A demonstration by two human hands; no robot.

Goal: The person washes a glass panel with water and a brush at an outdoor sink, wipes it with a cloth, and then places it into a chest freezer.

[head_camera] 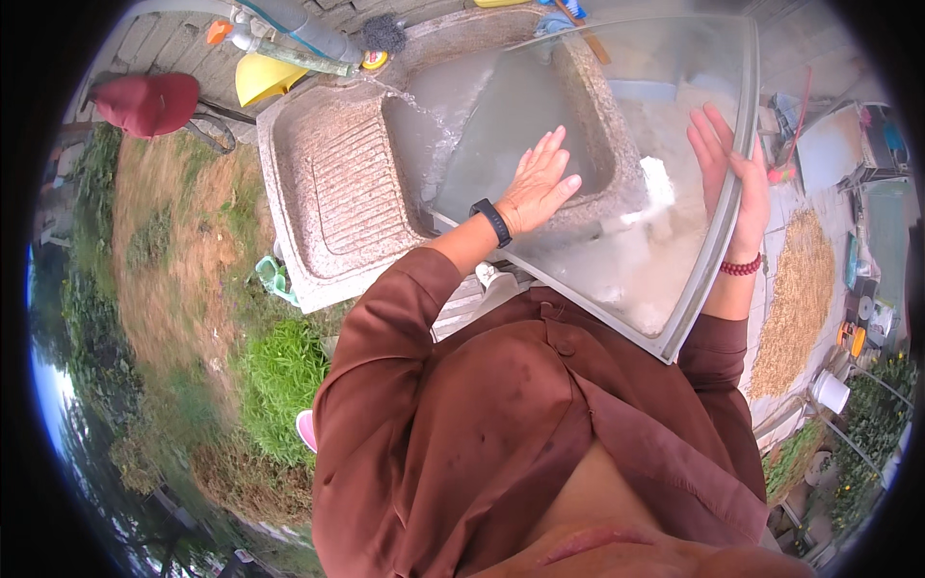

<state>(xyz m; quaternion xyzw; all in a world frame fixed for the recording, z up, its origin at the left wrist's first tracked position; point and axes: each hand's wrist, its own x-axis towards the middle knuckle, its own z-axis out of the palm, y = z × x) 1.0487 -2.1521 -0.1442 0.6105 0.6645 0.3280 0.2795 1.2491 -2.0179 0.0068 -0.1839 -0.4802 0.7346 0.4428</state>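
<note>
A glass pane with a pale edge frame (pixel 704 289) slants across the stone sink (pixel 289 238), its lower left part inside the basin. My left hand (pixel 538 180), with a dark wristband, lies flat on or just over the glass, thumb apart, holding nothing. On the pane's right side my right hand (pixel 737 173), with a red bead bracelet, grips the framed edge; its fingers show through the glass. Water (pixel 426 108) runs from a greenish pipe (pixel 307 58) into the cloudy water of the basin. The glass looks wet, with a bright reflection on it.
Ribbed washboard stone (pixel 354 188) forms the sink's left part. Behind stand a yellow scoop-like container (pixel 267 78), a dark scrubber (pixel 384 33) and a spray bottle (pixel 242 36). A red cap (pixel 148 105) hangs at left. Grain (pixel 795 303) and a white bucket (pixel 831 390) are at right.
</note>
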